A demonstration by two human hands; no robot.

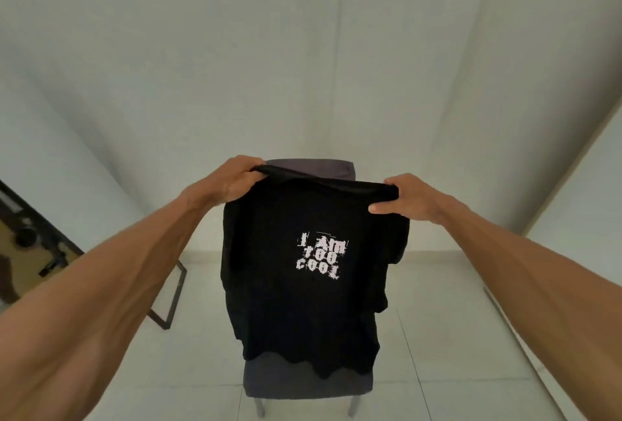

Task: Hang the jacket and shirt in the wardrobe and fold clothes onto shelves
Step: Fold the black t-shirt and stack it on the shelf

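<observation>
A black T-shirt (296,303) with white lettering on it hangs spread in front of me, its lower hem reaching the seat of a grey chair (303,387). My left hand (232,181) grips the shirt's top edge at the left corner. My right hand (410,198) grips the top edge at the right corner, thumb underneath. Both arms are stretched forward. The chair's backrest (313,168) shows just above the shirt.
A wooden table (30,252) with a dark metal leg frame (171,296) stands at the left, small dark items on it. White walls close in ahead and to the right. The floor (454,336) is pale tile around the chair.
</observation>
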